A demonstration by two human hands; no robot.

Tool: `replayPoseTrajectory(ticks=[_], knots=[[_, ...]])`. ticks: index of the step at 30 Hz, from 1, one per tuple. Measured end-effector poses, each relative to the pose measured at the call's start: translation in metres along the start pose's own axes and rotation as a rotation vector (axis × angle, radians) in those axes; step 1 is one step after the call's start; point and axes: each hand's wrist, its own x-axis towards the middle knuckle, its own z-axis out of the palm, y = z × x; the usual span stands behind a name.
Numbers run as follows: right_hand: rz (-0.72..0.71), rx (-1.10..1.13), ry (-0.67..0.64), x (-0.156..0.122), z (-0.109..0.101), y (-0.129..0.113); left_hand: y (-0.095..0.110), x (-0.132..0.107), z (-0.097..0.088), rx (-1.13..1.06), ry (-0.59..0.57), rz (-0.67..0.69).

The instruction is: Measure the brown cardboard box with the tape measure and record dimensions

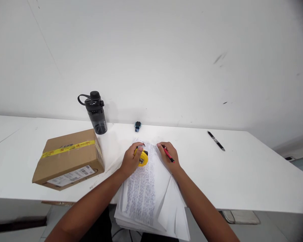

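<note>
My left hand (pixel 130 160) is closed around a yellow tape measure (pixel 143 158) with black trim, held over the upper part of a paper stack. A small dark red bit shows by its fingertips; I cannot make out what it is. In my right hand (pixel 170 155) is a red pen (pixel 168 154) with a black end, gripped between thumb and fingers near the top right of the sheets. Dense blue handwriting covers the top sheet of the paper stack (pixel 141 198), which overhangs the table's front edge. Some sheets on its right side are folded or curled.
A taped cardboard box (pixel 68 158) stands on the white table (pixel 242 178) at left, a dark water bottle (pixel 97 116) behind it. A small blue-black watch (pixel 137 126) lies near the wall. Further right lies a black pen (pixel 216 140).
</note>
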Motion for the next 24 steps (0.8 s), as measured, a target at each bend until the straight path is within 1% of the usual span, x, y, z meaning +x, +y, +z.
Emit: replayPoseTrajectory(ticks=[3, 7, 10, 16, 18, 21, 24], knots=[[0.006, 0.002, -0.002, 0.000, 0.000, 0.000, -0.006, 0.000, 0.002, -0.046, 0.039, -0.010], [0.026, 0.025, -0.006, -0.001, 0.000, -0.001, -0.016, 0.002, 0.006, -0.179, 0.091, -0.062], [0.040, 0.033, -0.011, -0.001, 0.000, -0.002, -0.019, 0.002, 0.008, -0.226, 0.104, -0.077], [0.017, -0.011, -0.044, -0.001, 0.000, 0.001, -0.016, 0.002, 0.007, -0.211, 0.090, -0.070], [0.001, -0.063, -0.058, -0.001, 0.001, 0.004, -0.016, 0.002, 0.007, -0.197, 0.091, -0.074], [0.025, -0.181, -0.056, -0.002, 0.003, 0.011, -0.018, 0.003, 0.006, -0.178, 0.099, -0.075], [0.021, -0.219, -0.060, 0.000, 0.006, 0.019, -0.021, 0.002, 0.005, -0.136, 0.124, -0.056]])
